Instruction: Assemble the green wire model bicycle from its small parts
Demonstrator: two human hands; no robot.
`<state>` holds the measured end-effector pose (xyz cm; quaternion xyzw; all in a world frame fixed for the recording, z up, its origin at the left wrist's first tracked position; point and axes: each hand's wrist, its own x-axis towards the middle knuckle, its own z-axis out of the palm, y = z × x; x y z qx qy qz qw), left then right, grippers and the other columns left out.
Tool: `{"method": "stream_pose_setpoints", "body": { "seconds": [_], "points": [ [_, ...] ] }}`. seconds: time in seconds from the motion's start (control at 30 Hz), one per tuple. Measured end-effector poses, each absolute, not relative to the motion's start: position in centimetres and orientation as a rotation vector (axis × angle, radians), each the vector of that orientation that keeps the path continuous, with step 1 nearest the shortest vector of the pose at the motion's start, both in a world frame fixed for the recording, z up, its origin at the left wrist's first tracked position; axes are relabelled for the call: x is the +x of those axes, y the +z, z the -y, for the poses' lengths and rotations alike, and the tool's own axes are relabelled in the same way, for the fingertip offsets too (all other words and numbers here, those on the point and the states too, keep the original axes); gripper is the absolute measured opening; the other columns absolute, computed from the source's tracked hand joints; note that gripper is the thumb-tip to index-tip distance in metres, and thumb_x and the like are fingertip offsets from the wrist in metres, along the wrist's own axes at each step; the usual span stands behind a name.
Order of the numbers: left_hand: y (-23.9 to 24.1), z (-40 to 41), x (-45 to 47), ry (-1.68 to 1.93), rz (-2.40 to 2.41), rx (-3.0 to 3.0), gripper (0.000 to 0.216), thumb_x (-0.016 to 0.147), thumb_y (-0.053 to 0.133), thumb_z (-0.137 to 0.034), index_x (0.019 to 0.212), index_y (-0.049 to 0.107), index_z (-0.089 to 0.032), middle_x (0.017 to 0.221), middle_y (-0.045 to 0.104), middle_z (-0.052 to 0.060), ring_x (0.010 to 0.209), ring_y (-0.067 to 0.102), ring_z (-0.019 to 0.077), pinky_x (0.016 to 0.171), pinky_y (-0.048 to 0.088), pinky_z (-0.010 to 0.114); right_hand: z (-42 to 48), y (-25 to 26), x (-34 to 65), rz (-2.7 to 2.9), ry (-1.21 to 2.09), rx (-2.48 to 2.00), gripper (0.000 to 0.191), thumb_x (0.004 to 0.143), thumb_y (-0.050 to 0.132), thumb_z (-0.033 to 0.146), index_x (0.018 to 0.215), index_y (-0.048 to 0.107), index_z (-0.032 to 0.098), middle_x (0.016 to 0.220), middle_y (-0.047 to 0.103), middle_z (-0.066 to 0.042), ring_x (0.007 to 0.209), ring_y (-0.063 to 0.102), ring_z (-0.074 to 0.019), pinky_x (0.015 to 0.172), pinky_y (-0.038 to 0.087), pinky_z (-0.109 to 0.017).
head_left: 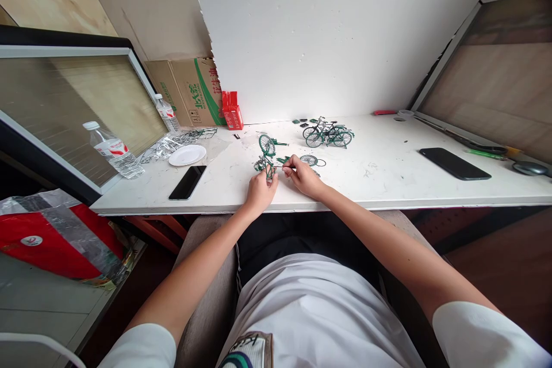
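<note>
While both forearms reach forward over the edge of the white table [379, 181], the two hands work just apart from each other near its front. The left hand [260, 190] is closed on a small green model bicycle [268, 168], its thumb and fingers clamped around the lower part, so that the frame stands up above the fingertips. The right hand [305, 178] has thumb and forefinger pinched together on a thin dark piece [283, 167], just beside the model, though it is too small for me to tell what part it is.

Right behind the held model, a green wheel assembly [267, 145] stands on the tabletop. Beyond the right hand's knuckles lie a loose spoked wheel [309, 159] and a thin ring [321, 163]. Farther back, assembled model bicycles [328, 134] stand close together, with small dark green pieces [303, 122] beside them.

Toward the left are a black phone [188, 182], a white paper plate [187, 154], a heap of part frames [194, 136] and a clear bottle [114, 150]. A red carton [233, 111] stands against the white board [328, 40]. Well to the right, another phone [455, 163] lies near a dark mouse [530, 168].
</note>
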<state>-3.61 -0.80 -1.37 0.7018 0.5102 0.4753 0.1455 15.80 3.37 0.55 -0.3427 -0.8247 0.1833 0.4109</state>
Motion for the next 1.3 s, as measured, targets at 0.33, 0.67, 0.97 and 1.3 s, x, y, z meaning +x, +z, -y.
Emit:
{"method": "stream_pose_setpoints", "body": {
  "seconds": [0.33, 0.67, 0.97, 1.3],
  "points": [
    [-1.35, 0.93, -3.43, 1.394, -1.455, 2.076, 0.027, 0.104, 0.059, -0.025, 0.129, 0.066, -0.019, 0.119, 0.080, 0.015, 0.106, 0.079, 0.0262, 0.091, 0.065, 0.036, -3.43, 1.03, 15.64, 2.076, 0.451, -1.049, 0.038, 0.111, 0.038, 0.055, 0.087, 0.047, 0.026, 0.077, 0.064, -0.003, 0.068, 0.058, -0.0228, 0.068, 0.039, -0.034],
    [-1.31, 0.88, -3.54, 1.368, -1.467, 2.040, 0.025, 0.103, 0.059, -0.029, 0.124, 0.069, -0.019, 0.118, 0.080, 0.014, 0.103, 0.080, 0.0257, 0.090, 0.065, 0.036, -3.37, 0.65, 15.83, 1.998, 0.481, -0.869, 0.030, 0.106, 0.053, 0.054, 0.098, 0.052, 0.025, 0.094, 0.071, -0.006, 0.079, 0.064, -0.0229, 0.073, 0.045, -0.035],
    [-1.16, 1.01, -3.35, 1.385, -1.449, 2.024, 0.028, 0.103, 0.061, -0.027, 0.129, 0.068, -0.020, 0.118, 0.080, 0.014, 0.103, 0.080, 0.0255, 0.092, 0.065, 0.036, -3.01, 0.96, 15.66, 2.012, 0.480, -0.847, 0.032, 0.113, 0.031, 0.051, 0.125, 0.046, 0.026, 0.111, 0.063, -0.009, 0.088, 0.061, -0.0228, 0.083, 0.050, -0.040],
    [-1.40, 0.83, -3.48, 1.372, -1.427, 1.987, 0.026, 0.104, 0.059, -0.028, 0.126, 0.067, -0.018, 0.120, 0.080, 0.015, 0.101, 0.080, 0.0246, 0.092, 0.065, 0.036, -2.71, 1.10, 15.53, 2.006, 0.402, -0.760, 0.030, 0.110, 0.043, 0.044, 0.134, 0.041, 0.025, 0.101, 0.056, -0.006, 0.086, 0.057, -0.0225, 0.080, 0.051, -0.041]
  ]
}}
